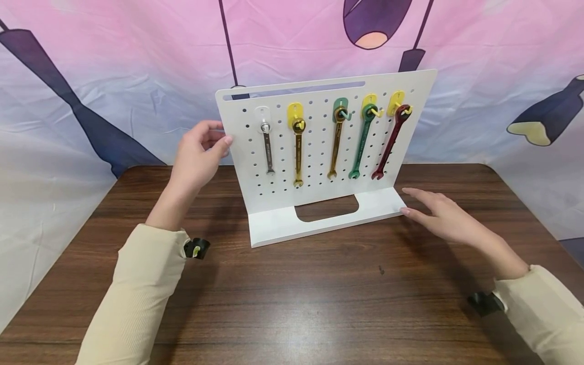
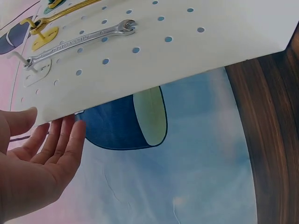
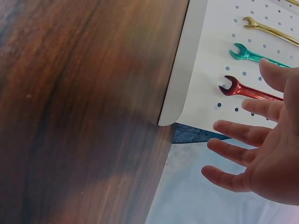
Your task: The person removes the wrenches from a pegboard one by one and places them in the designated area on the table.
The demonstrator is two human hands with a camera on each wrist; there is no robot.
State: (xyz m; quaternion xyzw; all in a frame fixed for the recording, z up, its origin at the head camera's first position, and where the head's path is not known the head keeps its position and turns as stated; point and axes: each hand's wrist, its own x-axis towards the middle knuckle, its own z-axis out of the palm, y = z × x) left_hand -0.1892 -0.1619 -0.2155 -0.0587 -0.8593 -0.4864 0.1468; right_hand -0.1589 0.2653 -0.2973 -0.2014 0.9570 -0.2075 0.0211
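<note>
Left hand (image 1: 198, 154) grips the left edge of the pegboard (image 1: 318, 147), thumb in front, fingers behind, likely to steady or angle the stand. Right hand (image 1: 438, 215) holds nothing, fingers spread, just beside the board's lower right corner, maybe ready to guide that end; contact there can't be told.

Table (image 1: 292, 299): wood-grain, carries the stand. Pegboard stands on it, roughly facing the person, so the tools look within easy reach; its flat base (image 1: 274, 225) juts forward, probably to keep it from tipping. Five wrenches hang in a row, ring ends over hooks, open ends down, presumably so they stay put by their own weight.

Looks: pegboard white, dotted with small round holes, long slot near top edge, rounded cutout in base. Wrenches left to right: silver wrench (image 1: 268, 152), gold wrench (image 1: 298, 157), darker gold wrench (image 1: 336, 147), green wrench (image 1: 362, 144), red wrench (image 1: 391, 144), all shiny; wider gap between the two golds. Hooks smallest, same order: whitish hook (image 1: 262, 111), yellow hook (image 1: 295, 108), green hook (image 1: 340, 103), then two more yellow; lettering on the wrenches too small to read
</note>
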